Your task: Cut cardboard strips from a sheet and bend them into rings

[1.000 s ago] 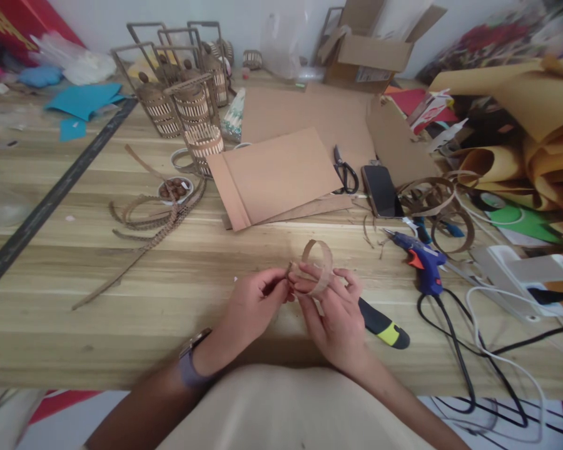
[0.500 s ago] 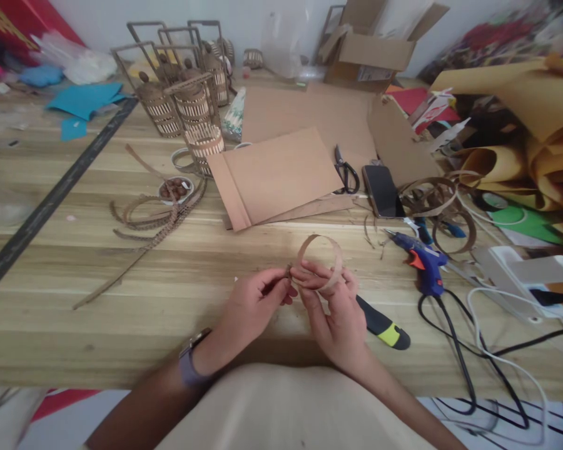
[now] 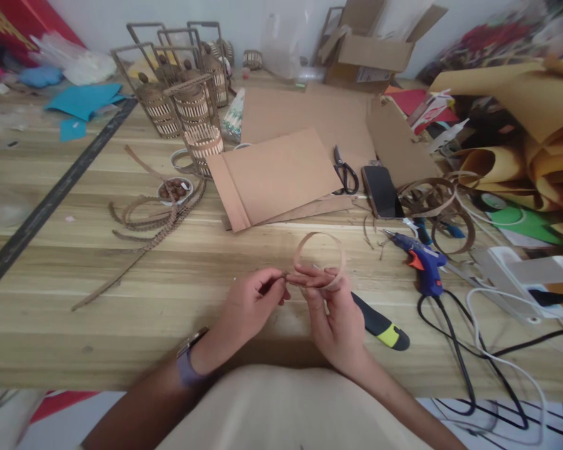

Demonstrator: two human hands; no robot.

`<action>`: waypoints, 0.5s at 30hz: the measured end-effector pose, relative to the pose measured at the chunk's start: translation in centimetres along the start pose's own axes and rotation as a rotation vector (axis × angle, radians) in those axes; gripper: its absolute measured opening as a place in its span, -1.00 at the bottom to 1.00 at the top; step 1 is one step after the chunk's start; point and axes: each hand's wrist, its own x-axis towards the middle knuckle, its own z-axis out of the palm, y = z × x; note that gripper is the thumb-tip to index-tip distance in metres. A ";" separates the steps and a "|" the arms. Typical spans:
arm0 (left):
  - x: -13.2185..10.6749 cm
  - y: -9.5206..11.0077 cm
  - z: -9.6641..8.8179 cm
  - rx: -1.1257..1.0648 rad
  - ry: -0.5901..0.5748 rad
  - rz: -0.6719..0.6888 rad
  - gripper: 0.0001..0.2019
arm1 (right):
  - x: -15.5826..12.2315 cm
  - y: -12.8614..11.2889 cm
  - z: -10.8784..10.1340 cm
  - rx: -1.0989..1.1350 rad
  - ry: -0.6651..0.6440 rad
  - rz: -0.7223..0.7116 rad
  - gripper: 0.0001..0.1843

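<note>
A thin tan strip bent into a ring [image 3: 341,250] stands up from my right hand [image 3: 335,312], whose fingers are closed on its lower side. My left hand [image 3: 256,304] is closed in a pinch just to the left, thumb against forefinger, at the tips of the right fingers. A small dark bit shows at that pinch, too small to name. Partly behind my right hand lies a black and yellow-green handle [image 3: 380,322], like that of a utility knife. To the right rests a blue glue gun [image 3: 426,262] with an orange trigger.
Small bamboo lanterns [image 3: 194,106] stand at the back left. Curled brown strips [image 3: 154,219] lie by a bowl of brown beads [image 3: 175,189]. Cardboard [image 3: 276,175], black scissors [image 3: 346,173] and a phone [image 3: 381,190] are beyond my hands. Cables [image 3: 455,350] and a power strip [image 3: 516,275] lie right.
My left hand has shifted slightly left, and the right fingers have straightened towards it. The ring has turned a little and looks rounder.
</note>
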 end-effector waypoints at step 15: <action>-0.2 0.1 -0.3 0.033 0.000 0.038 -0.79 | 0.2 0.9 0.0 0.410 -0.028 0.395 -0.79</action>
